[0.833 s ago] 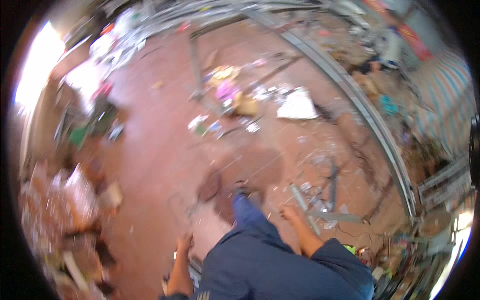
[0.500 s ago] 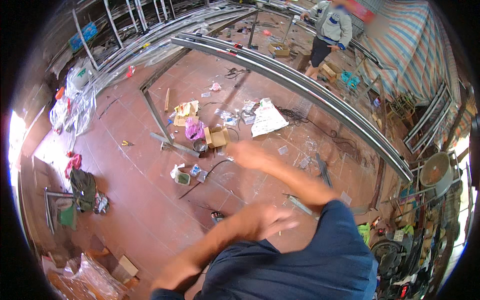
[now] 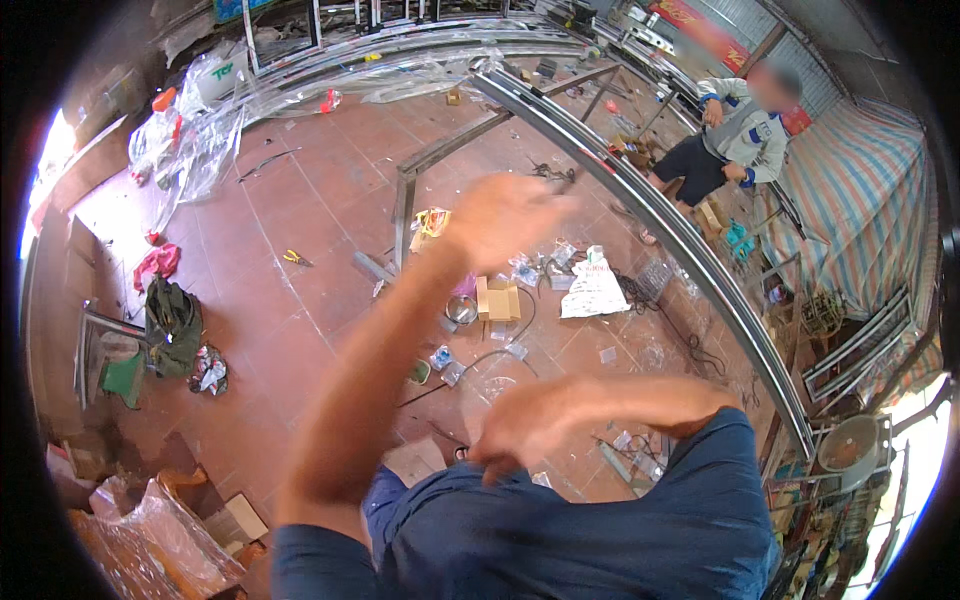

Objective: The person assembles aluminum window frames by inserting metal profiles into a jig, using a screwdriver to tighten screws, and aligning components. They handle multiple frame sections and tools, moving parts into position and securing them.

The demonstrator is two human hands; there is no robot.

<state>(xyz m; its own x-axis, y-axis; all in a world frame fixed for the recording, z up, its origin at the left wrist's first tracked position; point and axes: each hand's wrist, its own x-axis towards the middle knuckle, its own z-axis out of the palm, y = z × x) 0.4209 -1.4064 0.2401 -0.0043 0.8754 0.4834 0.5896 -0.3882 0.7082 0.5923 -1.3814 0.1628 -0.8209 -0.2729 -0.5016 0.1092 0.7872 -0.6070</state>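
My left hand point(image 3: 512, 222) is raised over the floor, its fingers smeared by motion and pointing to the right. I cannot make out anything in it. Past that hand lie a bundle of long grey metal bars point(image 3: 640, 190) and a steel frame point(image 3: 402, 215). Lower down, my right hand point(image 3: 530, 420) hangs bent in front of my dark blue shirt point(image 3: 560, 530), close to its hem. Its fingers point downward and are blurred, partly turned from view. An open cardboard box point(image 3: 497, 300) and a white sack point(image 3: 597, 287) lie on the tiles between the hands and the bars.
Another person point(image 3: 730, 140) in a grey top is beyond the bars. Yellow-handled pliers point(image 3: 296, 258), a metal bowl point(image 3: 461, 309) and black cable point(image 3: 705, 350) lie about on the floor. Clear plastic sheeting point(image 3: 200, 140) is at the far left; a striped tarp point(image 3: 860, 190) hangs at the right.
My left hand has swung up and away from my body, while my right hand has dropped back toward my shirt. The view has turned, shifting the floor items rightward.
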